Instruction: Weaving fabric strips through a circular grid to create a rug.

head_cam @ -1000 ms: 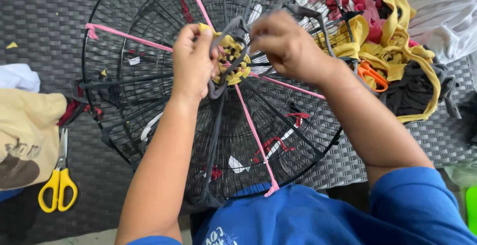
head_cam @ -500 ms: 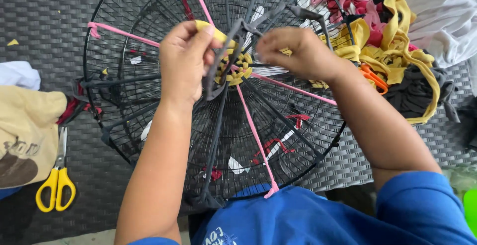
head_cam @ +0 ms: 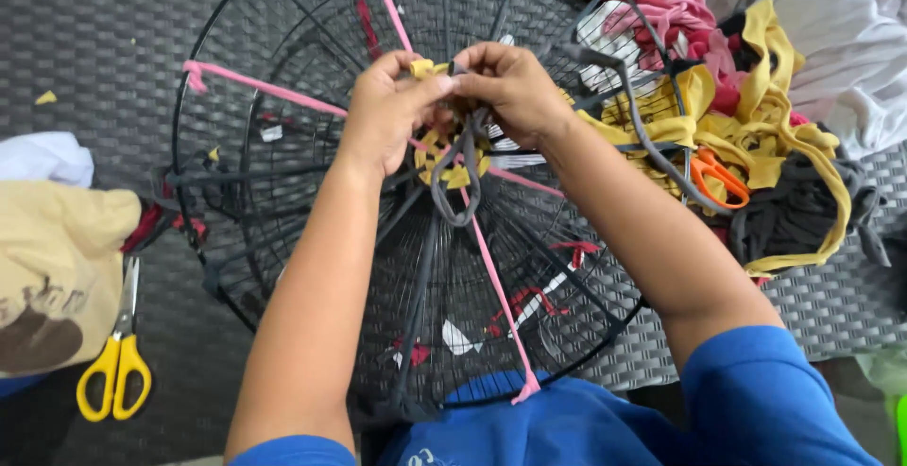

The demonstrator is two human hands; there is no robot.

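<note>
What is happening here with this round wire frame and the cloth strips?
A person's left hand and right hand meet at the hub of a round black wire fan guard, pinching a yellow fabric strip and a dark grey fabric strip. Pink fabric strips already run along some spokes. Yellow-handled scissors lie to the left.

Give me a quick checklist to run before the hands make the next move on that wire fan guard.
1. Both hands at the hub: ok, left hand and right hand meet there.
2. Yellow strip pinched: ok.
3. Grey strip looped at the centre: ok.
4. Wire fan guard steady: cannot tell.
5. Yellow scissors within reach: ok, on the left side.
6. Fabric pile off the work: not ok, overlaps the rim.
</note>
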